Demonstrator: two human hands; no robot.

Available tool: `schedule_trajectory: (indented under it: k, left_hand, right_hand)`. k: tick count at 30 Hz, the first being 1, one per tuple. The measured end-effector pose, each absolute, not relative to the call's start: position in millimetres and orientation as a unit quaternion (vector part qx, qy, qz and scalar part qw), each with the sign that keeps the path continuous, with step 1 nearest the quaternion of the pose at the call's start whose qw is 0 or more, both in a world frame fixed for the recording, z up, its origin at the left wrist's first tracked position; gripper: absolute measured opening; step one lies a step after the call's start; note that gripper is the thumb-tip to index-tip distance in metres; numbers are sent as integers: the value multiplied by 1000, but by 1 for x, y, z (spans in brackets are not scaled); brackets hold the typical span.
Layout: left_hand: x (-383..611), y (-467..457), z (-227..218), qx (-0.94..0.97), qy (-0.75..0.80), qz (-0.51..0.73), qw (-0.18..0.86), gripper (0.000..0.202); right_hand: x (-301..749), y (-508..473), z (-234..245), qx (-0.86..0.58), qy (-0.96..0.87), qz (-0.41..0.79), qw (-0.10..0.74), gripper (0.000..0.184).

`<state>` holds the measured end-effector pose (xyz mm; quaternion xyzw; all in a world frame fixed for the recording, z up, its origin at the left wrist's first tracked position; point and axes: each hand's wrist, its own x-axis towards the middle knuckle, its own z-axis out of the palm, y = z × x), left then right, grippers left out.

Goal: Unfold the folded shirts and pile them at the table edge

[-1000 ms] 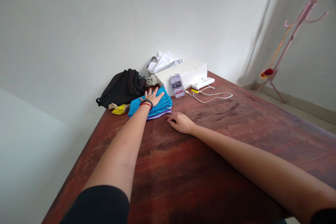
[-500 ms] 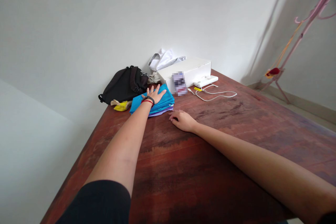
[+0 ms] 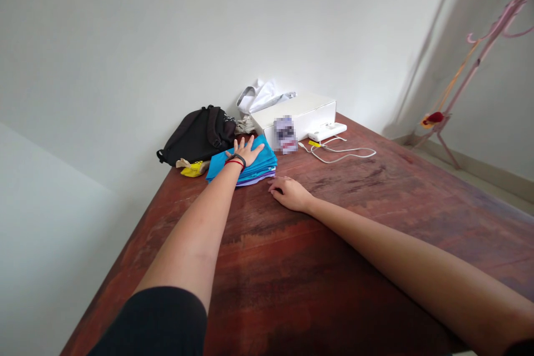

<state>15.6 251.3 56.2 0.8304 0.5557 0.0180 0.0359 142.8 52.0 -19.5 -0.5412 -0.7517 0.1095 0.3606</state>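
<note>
My left hand [image 3: 244, 153] lies flat on a stack of folded blue cloth [image 3: 262, 166], its fingers spread and a dark band and red cord on the wrist. Thin layers of purple show at the bottom of the stack. My right hand [image 3: 290, 193] rests on the bare wooden tabletop [image 3: 334, 267], just right of the stack and apart from it. Its fingers curl loosely around nothing.
Behind the stack are a black backpack [image 3: 196, 136], a white box [image 3: 300, 114] with a blurred label [image 3: 286, 134], and crumpled white cloth [image 3: 261, 97]. A white cable [image 3: 346, 153] trails on the table. A pink coat stand [image 3: 475, 61] stands at right.
The view has shifted slightly, so the table items sit a little further right than in the oldest frame. Both hands stay in the same places.
</note>
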Motion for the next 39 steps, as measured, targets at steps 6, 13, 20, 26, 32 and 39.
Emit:
schedule_trajectory:
  k: [6, 13, 20, 26, 32, 39]
  left_hand:
    - [16, 250, 57, 832, 553, 29, 40, 89]
    - [17, 244, 62, 828, 559, 24, 41, 87]
    - [16, 205, 75, 843, 536, 6, 48, 84]
    - [-26, 109, 53, 940, 336, 62, -16, 66]
    - [-71, 58, 16, 969, 232, 71, 56, 74]
    - [-81, 58, -8, 951, 248, 153, 104, 49]
  right_hand:
    - [143, 51, -19, -543, -753, 102, 357, 23]
    - [142, 52, -19, -539, -757, 101, 354, 22]
    - [143, 54, -20, -538, -748, 106, 374, 22]
    - [144, 57, -20, -541, -749, 107, 368, 20]
    - [144, 55, -20, -516, -767, 127, 360, 23]
    - [143, 54, -22, -534, -758, 132, 351, 22]
